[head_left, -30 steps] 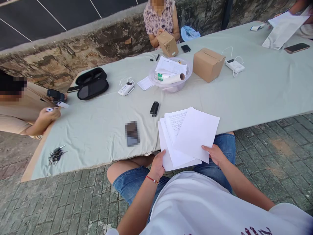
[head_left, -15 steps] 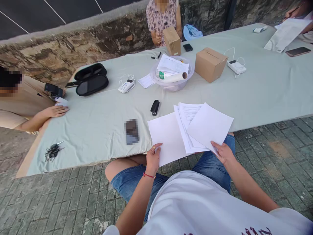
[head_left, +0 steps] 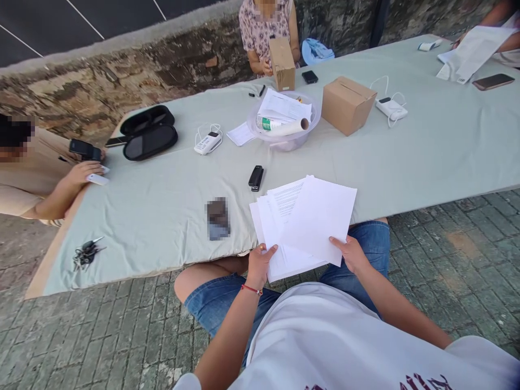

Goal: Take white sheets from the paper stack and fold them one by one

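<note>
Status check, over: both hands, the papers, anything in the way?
Left hand grips papers at left; right hand pinches top sheet, lower right. Papers fanned, overlapping, some print showing. Black stapler just beyond, apart; nothing seen blocking.

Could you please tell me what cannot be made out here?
Head view: text on the printed sheet, too small, partly under the top sheet.
Head view: some fingers of the left hand, beneath the papers.
Head view: bottom of the bowl, behind its contents.
Head view: small tabletop item, blurred.

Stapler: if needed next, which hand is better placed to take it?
Probably the left hand: it is nearer the stapler, while the right hand sits farther off. Both hold papers, so the left must first let go.
</note>
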A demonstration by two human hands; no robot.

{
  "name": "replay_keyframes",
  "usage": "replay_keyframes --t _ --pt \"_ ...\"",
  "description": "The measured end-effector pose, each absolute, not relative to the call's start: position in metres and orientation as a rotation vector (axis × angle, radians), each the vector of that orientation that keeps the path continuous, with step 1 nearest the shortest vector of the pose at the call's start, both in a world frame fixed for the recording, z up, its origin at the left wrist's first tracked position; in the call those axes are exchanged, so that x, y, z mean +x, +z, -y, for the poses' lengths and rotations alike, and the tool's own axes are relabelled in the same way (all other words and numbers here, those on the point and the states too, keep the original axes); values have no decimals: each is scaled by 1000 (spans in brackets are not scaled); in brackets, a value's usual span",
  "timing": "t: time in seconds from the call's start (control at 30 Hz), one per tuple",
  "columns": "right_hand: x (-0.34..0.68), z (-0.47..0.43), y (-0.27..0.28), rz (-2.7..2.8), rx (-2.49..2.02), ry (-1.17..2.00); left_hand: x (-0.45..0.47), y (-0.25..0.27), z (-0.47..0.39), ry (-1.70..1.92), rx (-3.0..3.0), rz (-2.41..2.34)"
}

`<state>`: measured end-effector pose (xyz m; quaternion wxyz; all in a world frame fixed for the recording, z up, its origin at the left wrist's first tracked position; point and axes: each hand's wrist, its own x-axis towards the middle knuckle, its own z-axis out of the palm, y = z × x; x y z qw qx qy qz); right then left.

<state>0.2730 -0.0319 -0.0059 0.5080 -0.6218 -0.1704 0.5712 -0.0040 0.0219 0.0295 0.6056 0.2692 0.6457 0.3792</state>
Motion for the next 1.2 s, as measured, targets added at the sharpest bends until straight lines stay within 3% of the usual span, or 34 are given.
replay_keyframes --t 0.3,0.53,0.9,1.2 --pt "303 29 -16 373 -1632 1204 -10 21 -18 948 574 -1361" --pt "336 25 1 124 -1539 984 -10 22 -20 1019 709 -1533" --pt "280 26 -8 311 -1524 1216 -4 33 -18 910 637 -1414" --pt "276 29 -15 430 -1557 1257 -4 28 -22 818 764 -1627"
